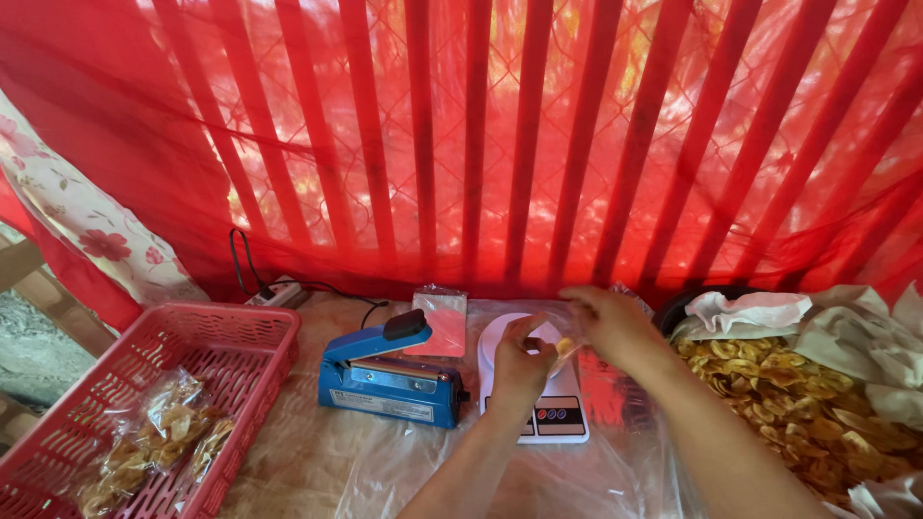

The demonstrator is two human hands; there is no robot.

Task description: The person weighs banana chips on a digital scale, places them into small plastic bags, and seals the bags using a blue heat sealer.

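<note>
- The clear plastic bag (562, 336) is up over the white kitchen scale (536, 384), between my two hands, with a few yellow chips showing in it.
- My left hand (522, 360) is pinched narrow on the near edge of the bag, fingers curled in.
- My right hand (608, 322) has the far side; the fingers look closed on the film, though the bag is so clear I can't see exactly where they bite.
- I'd judge it very light, thin, slick and floppy, with no shape of its own, so the rim is the place to hold, one hand each side to keep the mouth open.
- The chips inside should be brittle; a squeeze on the belly would likely crush them.
- Just left of the scale sits the blue heat sealer (389, 375), handle raised, near my left wrist.
- Behind it, a stack of empty bags (437, 322).
- To my right, a heap of banana chips (779, 394) on white paper (846, 332), close by my right forearm.
- Far left, a red basket (192, 384) with filled packets (159, 428), well apart.
- A power strip (279, 291) lies at the foot of the red curtain (461, 135).
</note>
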